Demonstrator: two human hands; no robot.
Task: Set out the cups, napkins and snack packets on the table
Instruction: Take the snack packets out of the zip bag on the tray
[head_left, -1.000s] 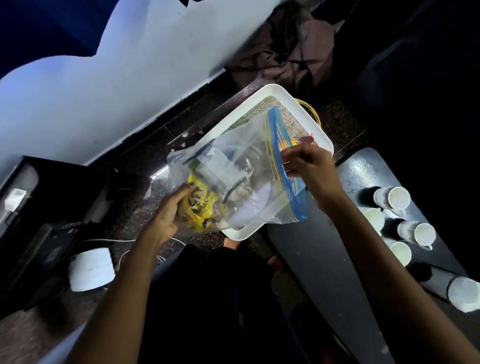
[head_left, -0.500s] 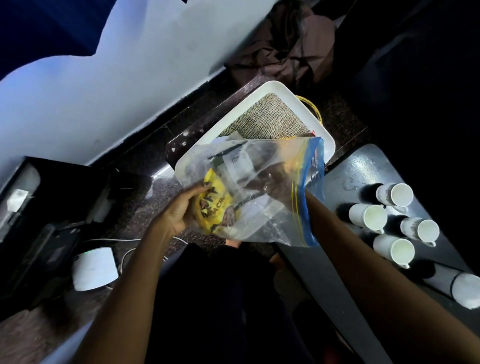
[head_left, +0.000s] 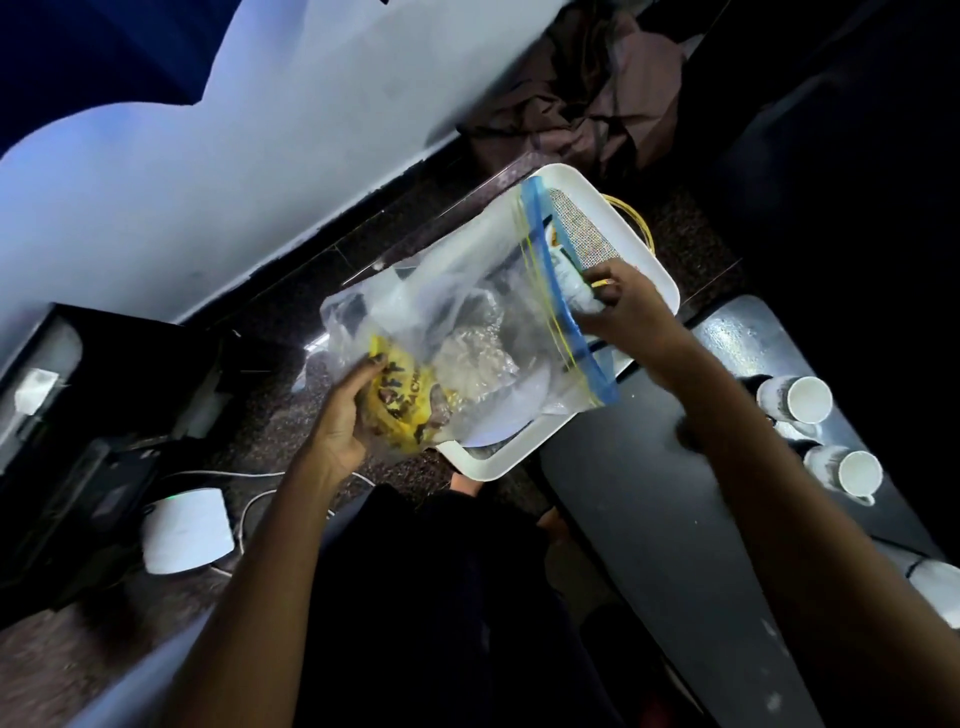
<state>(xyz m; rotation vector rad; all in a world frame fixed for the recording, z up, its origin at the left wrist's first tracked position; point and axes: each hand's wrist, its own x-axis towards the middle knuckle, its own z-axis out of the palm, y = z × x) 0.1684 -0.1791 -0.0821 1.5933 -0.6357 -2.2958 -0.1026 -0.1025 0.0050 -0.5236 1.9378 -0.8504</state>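
1. While we are holding the clear plastic bag (head_left: 467, 332) above the white tray (head_left: 524, 447), our left hand (head_left: 345, 415) is cupping its lower end, fingers curled round the plastic and the yellow snack packet (head_left: 402, 395) inside it.
2. Our right hand (head_left: 626, 306) is at the blue zip edge (head_left: 563, 296), pinching what looks like a small pale packet (head_left: 576, 291) that is sitting partly inside the mouth; we cannot tell exactly what the item is, because it is blurred.
3. The cups (head_left: 802, 397) are standing on the dark table (head_left: 639, 499) to our right, close together near its far side, with at least one more cup (head_left: 852, 470) beside them. The other snack packets are sitting inside the bag, not yet on the table. We are not seeing any napkins clearly.
4. We are judging the risks from here:
   - The bag is hanging slack from only two grips, so if the left hand is loosening, the heavy yellow packet could be dragging the bag down and spilling the rest onto the tray or floor.
   - The pinched item could be snagging on the zip edge and slipping from our fingers.
   - Our right forearm is crossing the table close to the cups, so a careless swing could be knocking them over.
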